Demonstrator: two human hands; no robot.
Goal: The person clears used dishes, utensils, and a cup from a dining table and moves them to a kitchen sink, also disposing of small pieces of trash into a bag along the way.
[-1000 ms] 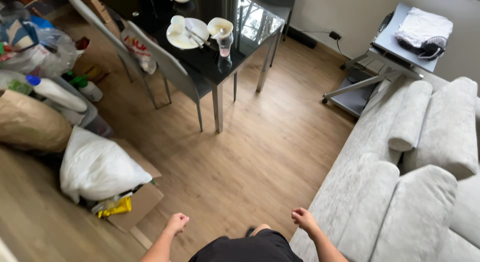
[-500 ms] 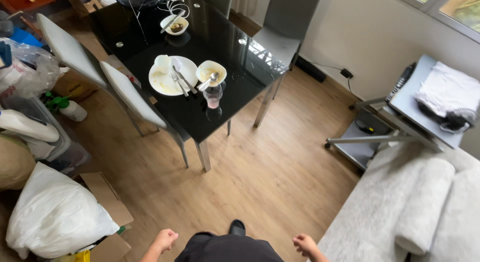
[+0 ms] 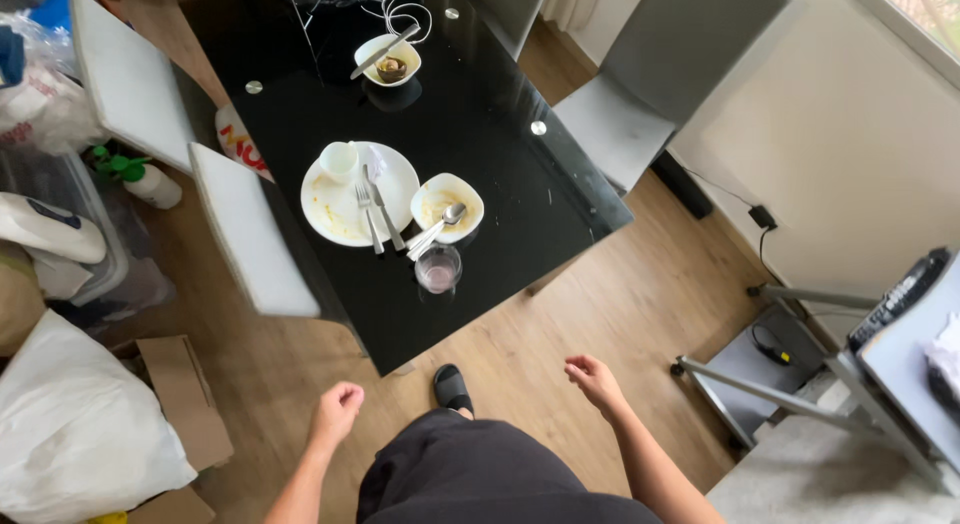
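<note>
Black glass tabletop [image 3: 500, 214] straight ahead, wooden floor [image 3: 620, 304] below, pale chairs [image 3: 250, 234] tucked along the left edge. Big white plate [image 3: 335, 209] near the front edge, smeared, carrying a small white cup [image 3: 339, 160] and a fork and knife [image 3: 378, 209] laid across. Just beside, to the right, a small bowl [image 3: 447, 201] with a spoon [image 3: 440, 224] leaning out. In front of that bowl, a glass [image 3: 438, 269] with a pinkish dreg, closest dish to the edge. Farther back, another bowl [image 3: 388, 62] with a knife resting over the rim.

Left hand [image 3: 337, 409] low beside the hip, curled into a loose fist, fingers closed on nothing. Right hand [image 3: 594, 379] out to the side, palm down, fingers relaxed and open, empty. Both well short of the tabletop, arms hanging bent at the sides, one sandalled foot [image 3: 452, 387] forward between them.

Best handling, as a judgement: cutlery loose on the plate, so keep it level; the glass sits nearest and upright, simple to grip around the wall; spoon likely to slide if the bowl tips
</note>
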